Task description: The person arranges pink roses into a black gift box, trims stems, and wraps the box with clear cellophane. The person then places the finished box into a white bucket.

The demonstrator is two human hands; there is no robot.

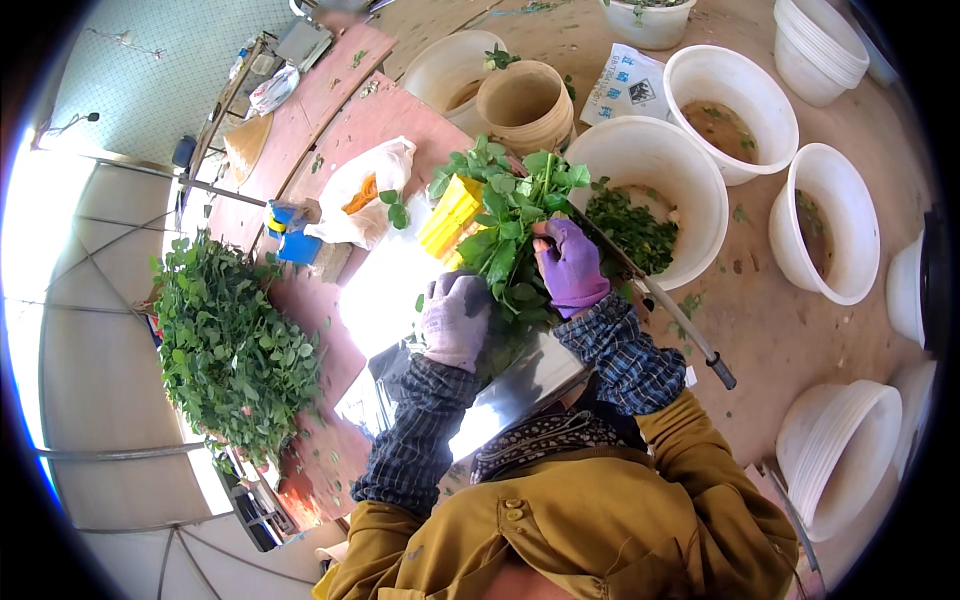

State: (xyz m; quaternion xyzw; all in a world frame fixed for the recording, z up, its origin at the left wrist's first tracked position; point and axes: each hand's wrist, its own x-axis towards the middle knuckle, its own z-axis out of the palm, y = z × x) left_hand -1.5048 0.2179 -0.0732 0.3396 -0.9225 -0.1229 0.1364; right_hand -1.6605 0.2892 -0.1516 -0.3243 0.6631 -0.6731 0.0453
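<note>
My left hand [456,318], in a pale purple-grey glove, grips the lower stems of a bunch of green leafy cuttings [508,215]. My right hand [571,262], in a brighter purple glove, closes on the same bunch higher up, among the leaves. The bunch stands over a shiny metal tray or blade [520,385] in front of my chest. A yellow plastic piece [452,215] lies just left of the bunch. Behind my right hand is a white bucket [672,160] holding green cuttings.
A large heap of leafy cuttings [230,345] lies on the reddish board table [385,115] at left. A white bag [365,190], a blue object [293,235], a tan pot [522,100], several white buckets [835,220] and a metal bar [680,320] surround me.
</note>
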